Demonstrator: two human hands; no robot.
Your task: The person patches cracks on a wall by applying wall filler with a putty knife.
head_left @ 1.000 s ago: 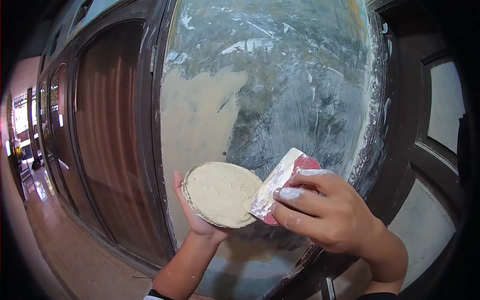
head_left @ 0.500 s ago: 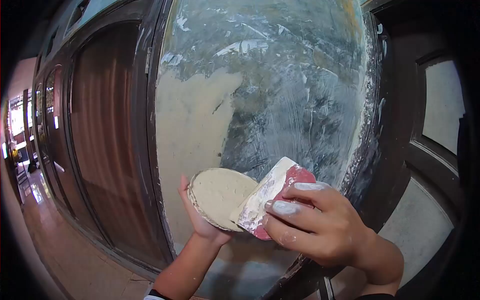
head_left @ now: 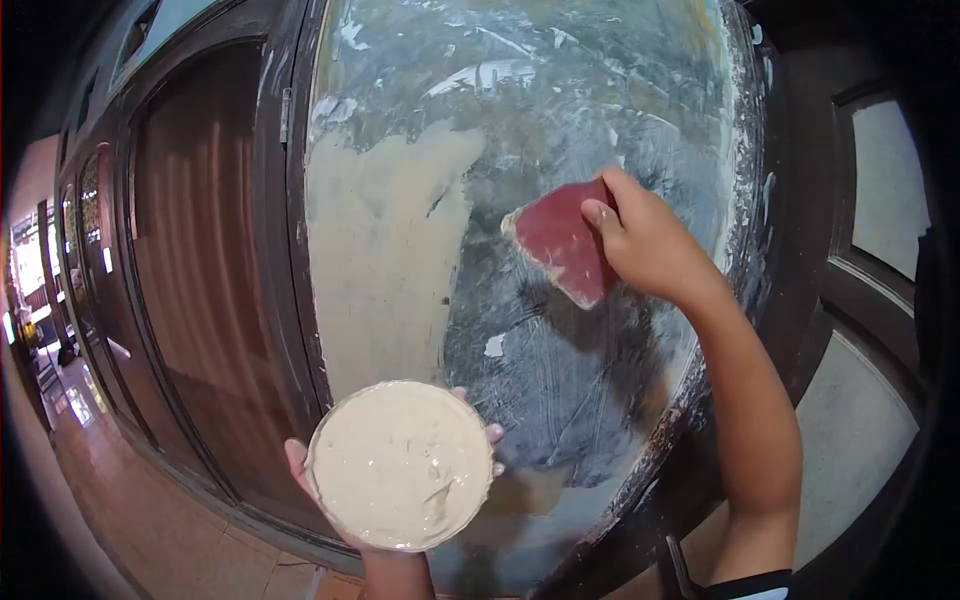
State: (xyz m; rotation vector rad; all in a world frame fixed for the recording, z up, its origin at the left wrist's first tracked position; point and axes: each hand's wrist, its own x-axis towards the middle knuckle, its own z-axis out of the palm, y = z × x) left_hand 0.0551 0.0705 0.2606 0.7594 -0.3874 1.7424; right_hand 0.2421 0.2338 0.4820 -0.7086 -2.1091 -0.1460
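My right hand [head_left: 640, 235] grips a red scraper [head_left: 565, 240] with pale paste along its lower left edge, held in front of the dark, bare part of the wall panel [head_left: 560, 400]. From below, my left hand [head_left: 298, 460] supports a round container [head_left: 400, 465] filled with cream-coloured paste; its fingertips show on both sides of the rim. Smooth cream paste [head_left: 375, 240] covers the left part of the panel. A small white dab [head_left: 494, 346] sticks to the dark surface below the scraper.
A dark-framed window with a reddish curtain [head_left: 205, 240] stands to the left, with a hinge [head_left: 286, 115] on its frame. At the right is a dark frame with pale panels [head_left: 885, 190]. The tiled floor [head_left: 170, 490] shows at lower left.
My right hand has lifted the scraper off the container, up and to the right, turning it over. The container has come lower and faces the camera more fully. A white dab now shows on the panel.
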